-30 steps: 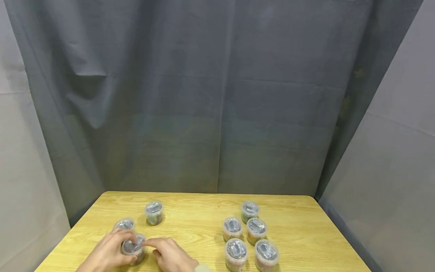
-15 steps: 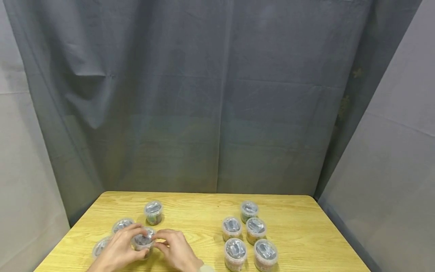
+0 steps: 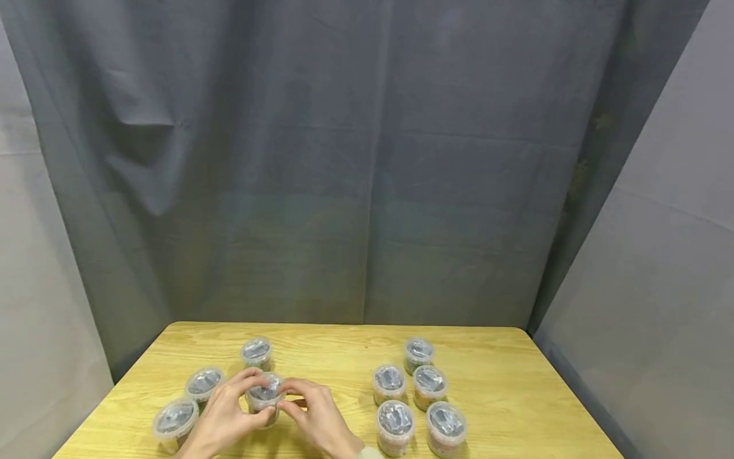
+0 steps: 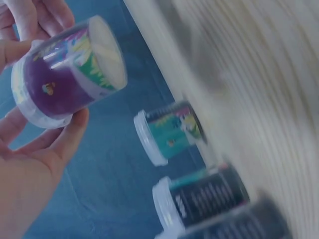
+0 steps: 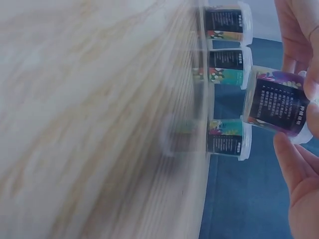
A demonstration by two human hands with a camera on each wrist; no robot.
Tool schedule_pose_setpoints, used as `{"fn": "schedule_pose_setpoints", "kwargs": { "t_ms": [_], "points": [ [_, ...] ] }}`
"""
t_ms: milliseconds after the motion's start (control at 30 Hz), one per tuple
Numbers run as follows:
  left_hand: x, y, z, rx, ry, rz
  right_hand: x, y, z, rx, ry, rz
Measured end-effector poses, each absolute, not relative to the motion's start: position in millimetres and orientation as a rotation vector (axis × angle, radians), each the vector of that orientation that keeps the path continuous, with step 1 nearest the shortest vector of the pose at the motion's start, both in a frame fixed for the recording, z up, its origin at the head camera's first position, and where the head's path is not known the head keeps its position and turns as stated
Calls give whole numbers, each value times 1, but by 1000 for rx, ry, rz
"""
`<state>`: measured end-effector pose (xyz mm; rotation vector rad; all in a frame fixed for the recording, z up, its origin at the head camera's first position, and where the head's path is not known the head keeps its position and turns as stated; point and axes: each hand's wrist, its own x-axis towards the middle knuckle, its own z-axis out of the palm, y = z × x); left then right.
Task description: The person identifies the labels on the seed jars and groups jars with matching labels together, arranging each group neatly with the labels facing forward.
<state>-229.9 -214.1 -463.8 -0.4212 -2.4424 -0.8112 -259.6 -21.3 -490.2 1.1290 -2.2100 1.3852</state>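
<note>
Both hands hold one small round lidded tub between them, raised off the table in the wrist views. In the head view its clear-rimmed lid faces up; the tub (image 3: 266, 390) sits between my left hand (image 3: 225, 415) and my right hand (image 3: 322, 417). Its purple label with bright printing shows in the left wrist view, where the tub (image 4: 62, 79) is tilted. A dark text panel faces the right wrist camera on the same tub (image 5: 276, 102). Left fingers and thumb grip it around the lid end; the right thumb and fingers pinch its other side.
Near the hands stand three lidded tubs: one behind (image 3: 256, 352), one at left (image 3: 204, 382) and one nearer (image 3: 175, 419). Several more, including a front tub (image 3: 395, 424), stand grouped at right on the wooden table (image 3: 516, 408). A grey curtain (image 3: 367, 191) hangs behind.
The tub has moved right and slightly away from me with both hands. My right hand went from touching it with an extended index finger to pinching it. The near-left tub has come into view.
</note>
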Motion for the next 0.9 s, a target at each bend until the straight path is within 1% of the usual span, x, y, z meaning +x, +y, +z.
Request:
{"fn": "schedule_pose_setpoints", "kwargs": {
  "t_ms": [300, 500, 667, 900],
  "points": [
    [-234, -196, -465, -373, -2353, -981, -262, -8, -484, 1067, -2199, 1385],
    [-237, -181, -468, -379, -2326, -1139, -261, 3, -482, 974, -2171, 1478],
    [-240, -177, -471, -375, -2303, -1270, -261, 7, -479, 922, -2150, 1537],
    [-242, -174, -475, -399, -2324, -1368, -262, 13, -470, 758, -2167, 1698]
  ]
}}
